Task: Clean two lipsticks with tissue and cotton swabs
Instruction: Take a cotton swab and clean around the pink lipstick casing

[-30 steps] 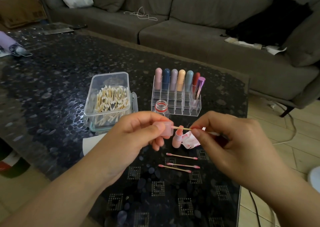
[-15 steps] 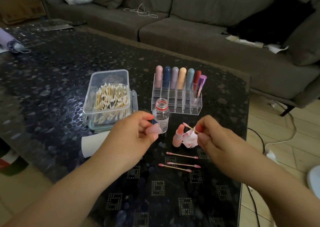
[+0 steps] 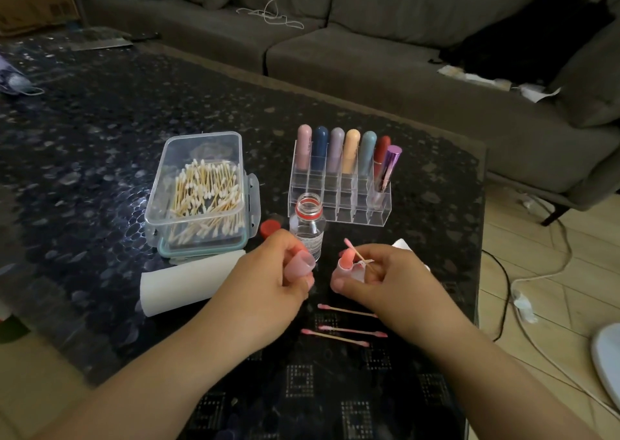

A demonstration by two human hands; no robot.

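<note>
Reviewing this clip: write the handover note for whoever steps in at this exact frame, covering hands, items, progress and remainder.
Left hand: holds the pink cap in its grip.
Right hand: pinches a stained swab next to the open lipstick, which stands on the table against crumpled tissue.
Three used swabs lie in front; the swab box, open bottle and rack sit behind.
Done: swabbing of this lipstick is well along.
Left: drop the swab, recap, and probably clean a second lipstick.
</note>
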